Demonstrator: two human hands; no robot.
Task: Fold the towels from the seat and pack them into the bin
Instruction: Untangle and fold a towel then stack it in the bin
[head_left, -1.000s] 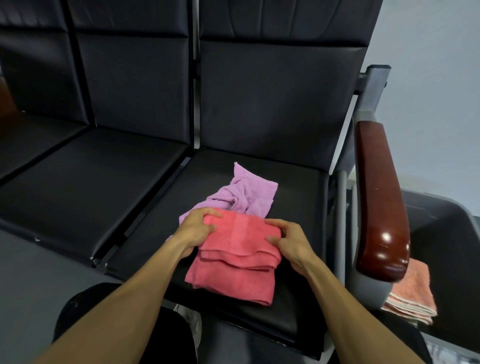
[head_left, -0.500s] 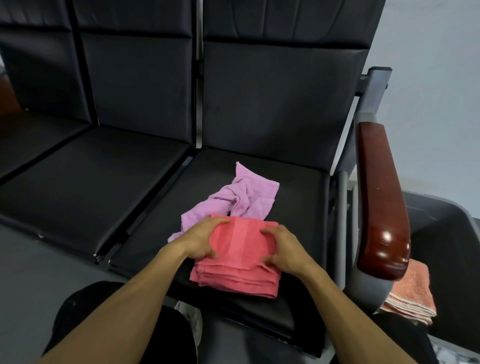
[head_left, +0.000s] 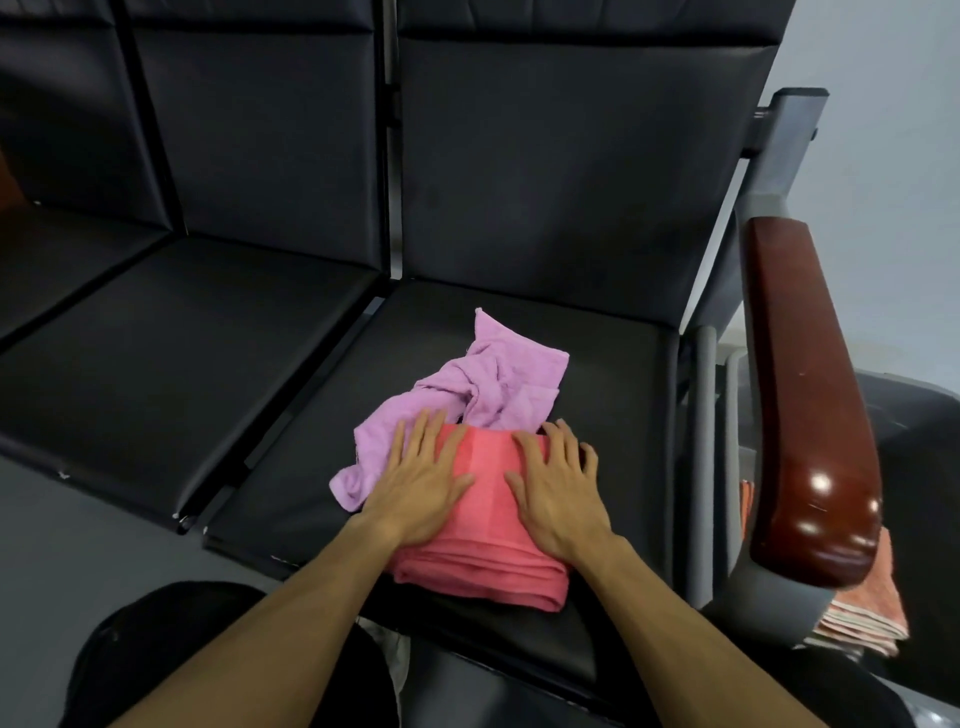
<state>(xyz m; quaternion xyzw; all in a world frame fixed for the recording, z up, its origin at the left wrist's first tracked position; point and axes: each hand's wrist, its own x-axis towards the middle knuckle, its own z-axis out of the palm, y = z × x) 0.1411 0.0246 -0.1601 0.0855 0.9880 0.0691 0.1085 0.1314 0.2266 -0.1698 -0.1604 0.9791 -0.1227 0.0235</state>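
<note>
A folded red towel (head_left: 485, 525) lay flat on the black seat (head_left: 613, 374), a crumpled purple towel (head_left: 467, 395) touching its far edge; folded orange towels (head_left: 867, 608) sat in the grey bin (head_left: 914, 467).

No text, label, brand, number or sign can be read anywhere.

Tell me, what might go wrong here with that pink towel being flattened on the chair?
The folded pink towel sits near the seat's front edge, so it might slide off. The crumpled purple towel touches its far side and could be dragged along when lifted. Both the left hand and right hand only press flat; the layers may spring open on the way past the armrest to the bin.
</note>
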